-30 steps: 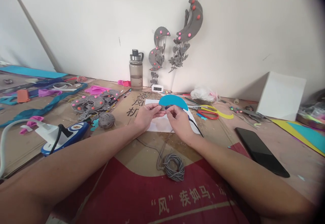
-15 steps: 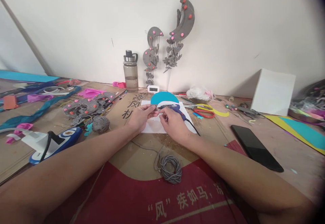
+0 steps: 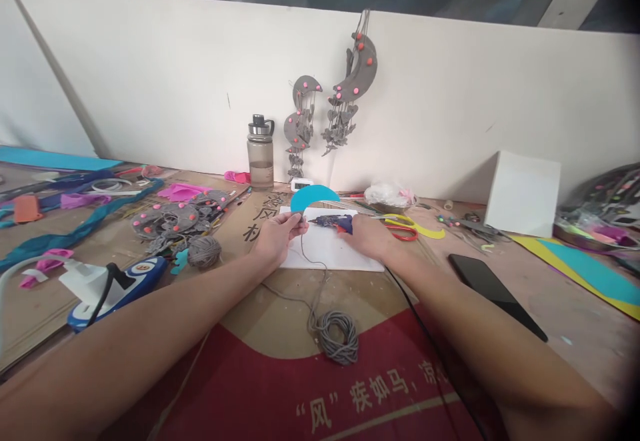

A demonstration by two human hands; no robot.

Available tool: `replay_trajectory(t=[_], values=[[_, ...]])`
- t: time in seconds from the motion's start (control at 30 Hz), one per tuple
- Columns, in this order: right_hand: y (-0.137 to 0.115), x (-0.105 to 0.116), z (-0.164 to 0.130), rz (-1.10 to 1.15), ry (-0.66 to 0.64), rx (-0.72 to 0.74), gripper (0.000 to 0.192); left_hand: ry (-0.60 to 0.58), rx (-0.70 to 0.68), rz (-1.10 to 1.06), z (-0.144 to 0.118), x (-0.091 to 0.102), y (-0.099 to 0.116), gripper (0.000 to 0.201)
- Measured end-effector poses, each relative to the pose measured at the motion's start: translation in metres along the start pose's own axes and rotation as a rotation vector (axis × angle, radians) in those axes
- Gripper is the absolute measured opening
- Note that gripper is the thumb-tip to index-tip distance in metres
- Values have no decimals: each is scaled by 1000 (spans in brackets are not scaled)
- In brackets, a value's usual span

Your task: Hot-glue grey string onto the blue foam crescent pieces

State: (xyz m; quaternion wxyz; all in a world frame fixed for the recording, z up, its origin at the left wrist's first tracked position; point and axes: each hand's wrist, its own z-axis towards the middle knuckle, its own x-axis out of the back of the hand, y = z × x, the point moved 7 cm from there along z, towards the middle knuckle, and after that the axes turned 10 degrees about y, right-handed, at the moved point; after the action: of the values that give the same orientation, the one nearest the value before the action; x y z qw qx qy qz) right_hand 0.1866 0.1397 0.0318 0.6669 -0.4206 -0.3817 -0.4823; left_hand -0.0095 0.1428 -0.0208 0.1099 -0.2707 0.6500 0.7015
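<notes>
1. Two hands meet over the white sheet point(image 3: 330, 254).
2. My left hand point(image 3: 276, 235) pinches grey cord point(image 3: 306, 254).
3. My right hand point(image 3: 369, 235) grips the glue gun point(image 3: 331, 221), its nozzle just beside the pinch.

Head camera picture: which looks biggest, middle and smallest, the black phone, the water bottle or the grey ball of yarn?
1. black phone, the longest shape, though it lies nearer the camera.
2. water bottle, smaller-looking, but it stands farther back by the wall, so the top two are unsure.
3. grey ball of yarn, clearly smallest.
</notes>
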Motion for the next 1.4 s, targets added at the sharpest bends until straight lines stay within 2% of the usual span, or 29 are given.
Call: replay_trajectory(t=[0.13,0.23,0.37,0.47,0.57,0.7,0.73,0.77,0.87,0.97,1.13,1.4], values=[[17,-19,5,173,-8,-151,21,-4,7,7,1,0,0,7],[25,-21,11,329,31,-241,13,14,10,23,1,1,-1,7],[33,-14,19,524,223,-349,13,9,-16,17,0,1,1,8],[34,-7,18,747,420,-390,18,13,-24,14,1,1,3,8],[19,4,7,1061,543,-287,20,46,-34,52,2,4,6,9],[-27,21,-18,1214,452,27,24,68,-92,186,6,9,14,13],[-36,23,-24,1227,433,81,24,71,-101,209,6,10,15,13],[-45,20,-29,1202,357,110,23,77,-106,220,7,11,15,13],[-55,7,-39,1050,249,127,22,98,-96,199,9,14,12,13],[-51,-2,-40,898,246,114,27,100,-83,168,10,15,9,13],[-48,-6,-37,713,260,122,34,103,-90,195,13,16,6,17],[-50,-9,-36,611,222,140,37,74,-123,240,15,15,4,18]])
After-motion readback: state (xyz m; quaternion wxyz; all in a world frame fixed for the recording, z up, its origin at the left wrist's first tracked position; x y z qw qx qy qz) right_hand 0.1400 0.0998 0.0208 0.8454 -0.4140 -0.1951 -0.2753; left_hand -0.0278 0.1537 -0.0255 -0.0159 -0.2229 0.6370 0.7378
